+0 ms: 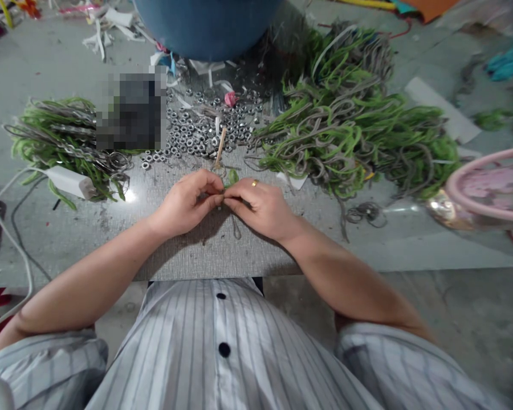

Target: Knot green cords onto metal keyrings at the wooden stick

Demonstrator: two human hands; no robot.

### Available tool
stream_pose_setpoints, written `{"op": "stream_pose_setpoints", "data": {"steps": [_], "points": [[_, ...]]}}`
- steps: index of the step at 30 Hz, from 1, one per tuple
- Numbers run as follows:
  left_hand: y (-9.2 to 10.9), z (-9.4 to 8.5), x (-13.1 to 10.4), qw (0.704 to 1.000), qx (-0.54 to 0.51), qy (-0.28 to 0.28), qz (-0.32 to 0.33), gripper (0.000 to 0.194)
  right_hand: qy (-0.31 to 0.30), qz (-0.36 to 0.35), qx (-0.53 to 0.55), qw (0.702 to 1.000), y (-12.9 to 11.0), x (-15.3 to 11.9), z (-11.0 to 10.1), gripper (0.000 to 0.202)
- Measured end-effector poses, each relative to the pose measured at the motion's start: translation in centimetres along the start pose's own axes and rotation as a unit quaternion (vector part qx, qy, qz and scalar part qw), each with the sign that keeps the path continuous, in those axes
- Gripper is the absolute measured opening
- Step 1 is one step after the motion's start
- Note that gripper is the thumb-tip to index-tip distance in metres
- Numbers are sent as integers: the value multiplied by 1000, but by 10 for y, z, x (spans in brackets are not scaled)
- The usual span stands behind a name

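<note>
Where left hand [187, 204] meets right hand [263, 206]: delicate work, seemingly knotting.
Grip: both pinch narrowly on green cord [233, 177].
Green cord: next move likely needs steady, even tension.

A single camera, worn on the person's head, looks forward and steeply down past the striped shirt [196, 341] onto the grey tabletop [179, 256]. It sits close enough that the forearms [98, 270] reach in from the lower sides and the left hand [192, 202] and right hand [263, 208] meet near mid-frame. The wide view's top edge cuts off the blue tub [209, 28].
</note>
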State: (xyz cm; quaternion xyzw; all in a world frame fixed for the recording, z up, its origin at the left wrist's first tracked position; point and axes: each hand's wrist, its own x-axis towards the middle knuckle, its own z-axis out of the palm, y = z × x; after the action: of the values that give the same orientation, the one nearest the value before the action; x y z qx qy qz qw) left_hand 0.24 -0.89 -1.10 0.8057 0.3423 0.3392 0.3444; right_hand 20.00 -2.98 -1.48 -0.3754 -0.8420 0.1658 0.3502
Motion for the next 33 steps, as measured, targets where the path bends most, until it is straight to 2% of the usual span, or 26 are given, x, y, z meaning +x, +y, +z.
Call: {"op": "stream_pose_setpoints", "data": {"steps": [3, 6, 8, 15, 24, 28, 33], "points": [[3, -3, 2, 997, 81, -2, 18, 26, 10, -1, 10, 1000, -1, 0, 0, 12], [4, -5, 4, 987, 155, -33, 40, 48, 29, -14, 17, 999, -2, 1, 0, 12], [4, -5, 4, 983, 167, -48, 54, 52, 34, -21, 19, 999, -2, 0, 1, 12], [4, 0, 3, 984, 170, -29, 44, 42, 11, 16, 44, 999, -1, 0, 1, 15], [8, -2, 1, 987, 163, -1, 12, 30, 23, 47, 31, 998, -6, -1, 0, 15], [8, -3, 1, 986, 168, -14, 7, 30, 8, 48, 31, 998, -5, 0, -1, 15], [8, -6, 2, 985, 159, -63, 6, 23, 3, 33, 40, 999, -1, 0, -3, 12]]}}
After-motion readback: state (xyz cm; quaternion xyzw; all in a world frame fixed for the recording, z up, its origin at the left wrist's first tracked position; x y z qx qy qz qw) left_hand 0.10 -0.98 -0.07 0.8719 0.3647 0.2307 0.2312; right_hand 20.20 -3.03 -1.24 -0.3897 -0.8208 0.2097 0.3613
